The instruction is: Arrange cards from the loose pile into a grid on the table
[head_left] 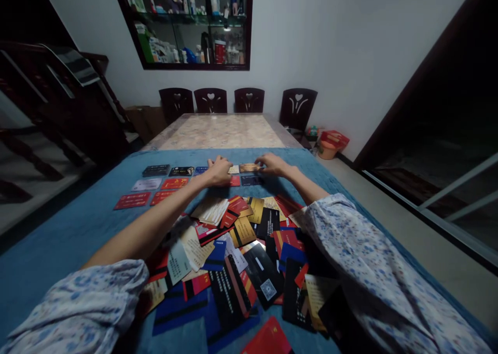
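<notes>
My left hand (pixel 220 171) is curled low over the far row of cards. What its fingertips grip, if anything, is hidden; a cream card (pixel 235 169) peeks out beside it. At the right end of that row, my right hand (pixel 273 164) has its fingers closed at the edge of a gold card (pixel 248 167). Below this lie a dark blue card (pixel 251 180) and a partly covered red card (pixel 235 181). Nearer my body, between both forearms, spreads a loose pile of overlapping cards, with a black QR-code card (pixel 261 273) among them.
More cards lie in rows at left, including a black card (pixel 156 170), an orange-red card (pixel 175 183) and a red card (pixel 133 200). A blue cloth (pixel 89 216) covers the table's near part. Chairs (pixel 210 100) stand behind the bare marble-patterned tabletop (pixel 229 130).
</notes>
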`<state>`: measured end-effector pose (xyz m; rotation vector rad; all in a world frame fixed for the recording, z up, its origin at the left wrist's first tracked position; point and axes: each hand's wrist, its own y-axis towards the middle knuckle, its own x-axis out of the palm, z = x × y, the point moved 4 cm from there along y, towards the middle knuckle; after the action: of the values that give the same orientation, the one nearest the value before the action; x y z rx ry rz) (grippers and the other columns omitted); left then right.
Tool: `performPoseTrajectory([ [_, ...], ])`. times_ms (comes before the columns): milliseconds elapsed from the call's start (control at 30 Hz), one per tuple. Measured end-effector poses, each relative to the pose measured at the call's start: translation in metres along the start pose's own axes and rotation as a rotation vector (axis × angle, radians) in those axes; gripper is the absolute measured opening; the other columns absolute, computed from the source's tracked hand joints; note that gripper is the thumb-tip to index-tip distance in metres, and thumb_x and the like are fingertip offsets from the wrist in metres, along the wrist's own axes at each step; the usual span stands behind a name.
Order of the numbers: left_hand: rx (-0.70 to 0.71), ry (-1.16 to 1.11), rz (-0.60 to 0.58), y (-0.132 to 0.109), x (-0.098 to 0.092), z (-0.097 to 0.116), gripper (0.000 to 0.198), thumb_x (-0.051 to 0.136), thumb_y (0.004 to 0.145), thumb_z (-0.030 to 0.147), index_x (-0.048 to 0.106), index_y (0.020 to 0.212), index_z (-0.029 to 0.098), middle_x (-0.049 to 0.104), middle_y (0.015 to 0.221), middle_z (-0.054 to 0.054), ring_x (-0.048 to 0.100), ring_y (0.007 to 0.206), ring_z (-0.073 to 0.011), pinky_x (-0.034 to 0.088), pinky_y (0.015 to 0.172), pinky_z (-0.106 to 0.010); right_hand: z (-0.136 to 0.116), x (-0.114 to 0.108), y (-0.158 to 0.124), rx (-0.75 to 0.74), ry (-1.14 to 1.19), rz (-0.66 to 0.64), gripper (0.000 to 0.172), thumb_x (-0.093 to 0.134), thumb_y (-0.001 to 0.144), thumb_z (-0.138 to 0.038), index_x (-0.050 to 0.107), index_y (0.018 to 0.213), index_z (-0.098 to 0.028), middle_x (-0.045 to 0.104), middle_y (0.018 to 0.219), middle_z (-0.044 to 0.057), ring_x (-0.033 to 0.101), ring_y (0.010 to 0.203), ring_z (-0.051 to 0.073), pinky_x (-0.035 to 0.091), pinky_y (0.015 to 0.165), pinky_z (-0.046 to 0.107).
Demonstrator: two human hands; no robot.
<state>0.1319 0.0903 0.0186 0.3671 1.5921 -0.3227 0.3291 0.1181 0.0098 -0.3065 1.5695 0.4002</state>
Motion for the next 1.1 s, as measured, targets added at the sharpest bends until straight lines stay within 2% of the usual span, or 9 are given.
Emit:
performPoseTrajectory([
  [167,-0.006,-0.018,0.006,-0.030,-0.008,0.001,0.037,0.053,0.086,0.027,0.068,0.118,0.017,0.059,0.133,-0.017,0.040,0.129,-0.0378,0.036,0.100,-0.054,-0.016,-0.005,-0.015,-0.027,-0.009,0.023,0.041,0.056,0.086,-0.014,0.070,0.124,-0.020,0.071,0.121,0.009,0.061,0.112,0.024,0.043,0.087,0.026],
  [367,-0.040,0.002,0.041,-0.067,-0.012,0.002,0.032,0.054,0.088,0.024,0.069,0.116,0.018,0.060,0.130,-0.016,0.041,0.129,-0.0369,0.034,0.101,-0.055,-0.043,-0.010,-0.024,-0.110,0.018,0.053,0.035,0.057,0.086,-0.013,0.074,0.115,-0.021,0.072,0.113,0.009,0.061,0.106,0.023,0.040,0.084,0.026],
  [533,-0.082,0.028,0.031,-0.096,-0.006,0.003,0.030,0.052,0.089,0.026,0.069,0.112,0.016,0.062,0.127,-0.017,0.042,0.126,-0.0363,0.036,0.099,-0.057,-0.073,-0.006,-0.027,-0.207,0.072,0.078,0.033,0.057,0.085,-0.011,0.076,0.111,-0.021,0.072,0.112,0.008,0.060,0.101,0.021,0.039,0.088,0.027],
  [767,-0.145,0.023,0.003,-0.134,0.005,0.005,0.031,0.048,0.091,0.033,0.070,0.109,0.019,0.062,0.128,-0.016,0.041,0.127,-0.0364,0.037,0.100,-0.057,-0.117,0.004,-0.030,-0.351,0.117,0.081,0.030,0.060,0.086,-0.014,0.076,0.110,-0.020,0.072,0.111,0.010,0.058,0.105,0.023,0.038,0.088,0.030],
  [900,-0.167,0.004,-0.013,-0.149,0.007,0.008,0.033,0.046,0.092,0.037,0.072,0.103,0.019,0.065,0.123,-0.017,0.044,0.124,-0.0379,0.037,0.100,-0.059,-0.135,0.007,-0.033,-0.412,0.175,0.097,0.028,0.060,0.088,-0.015,0.076,0.110,-0.021,0.071,0.112,0.010,0.055,0.105,0.024,0.039,0.087,0.031],
  [1100,-0.212,0.037,-0.021,-0.156,0.014,0.009,0.041,0.042,0.095,0.044,0.072,0.107,0.019,0.064,0.123,-0.018,0.049,0.121,-0.0377,0.036,0.101,-0.060,-0.151,0.019,-0.033,-0.441,0.217,0.069,0.033,0.060,0.089,-0.017,0.073,0.119,-0.021,0.068,0.119,0.010,0.054,0.107,0.024,0.039,0.092,0.034],
])
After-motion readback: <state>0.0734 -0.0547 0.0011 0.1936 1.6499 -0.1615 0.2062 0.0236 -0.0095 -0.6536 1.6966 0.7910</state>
